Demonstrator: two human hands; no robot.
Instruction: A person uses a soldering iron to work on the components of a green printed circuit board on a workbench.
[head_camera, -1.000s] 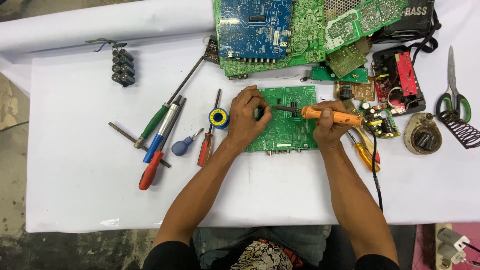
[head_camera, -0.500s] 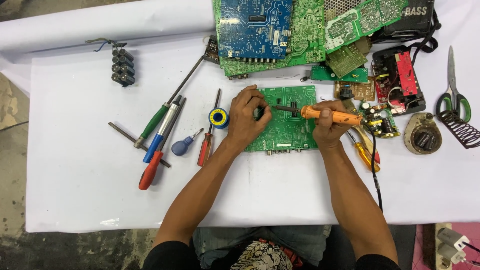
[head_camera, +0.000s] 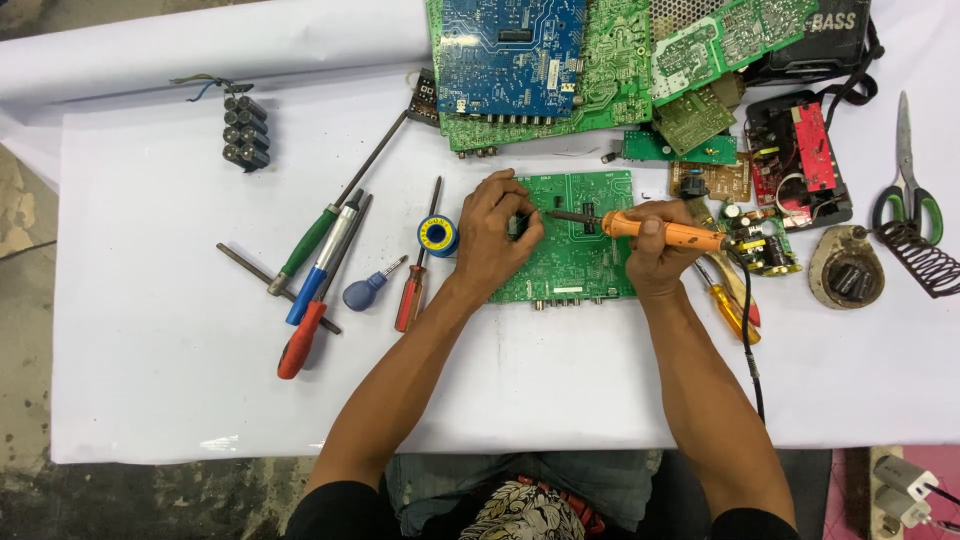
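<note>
Our right hand (head_camera: 655, 262) grips the orange soldering iron (head_camera: 660, 231), its tip laid leftward onto the green circuit board (head_camera: 585, 262) that lies mid-tabletop, toward the far edge. Our left hand (head_camera: 500, 232) is curled on the board's left part, fingertips pinched at something too small to tell beside the tip. We would judge it best to keep the board pinned flat, the tip steady on one joint, and the fingers clear of the hot metal.

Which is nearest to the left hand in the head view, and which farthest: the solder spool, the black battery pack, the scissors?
1. Solder spool, just beside the left hand, on its outer side.
2. Black battery pack, far corner of the white table, on the left.
3. Scissors, at the far right edge.
</note>
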